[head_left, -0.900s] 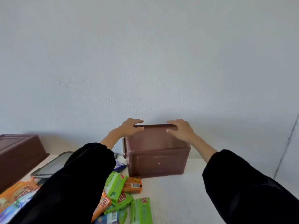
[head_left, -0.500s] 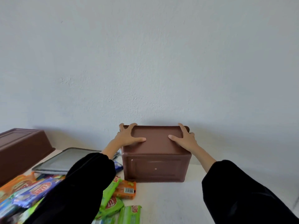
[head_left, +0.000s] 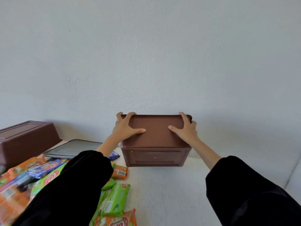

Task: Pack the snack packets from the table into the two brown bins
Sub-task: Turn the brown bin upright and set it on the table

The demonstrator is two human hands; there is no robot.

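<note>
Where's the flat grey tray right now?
The grey tray lies left of centre in the head view, on the table between the left brown bin and the centre brown bin, just behind the snack packets.

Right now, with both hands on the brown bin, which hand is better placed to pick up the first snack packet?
The left hand. The snack packets lie heaped on its side, under its sleeve; none shows near the right hand. Both grip the brown bin, so either must let go first.

Head-worn view, forward-down (close above table)
</note>
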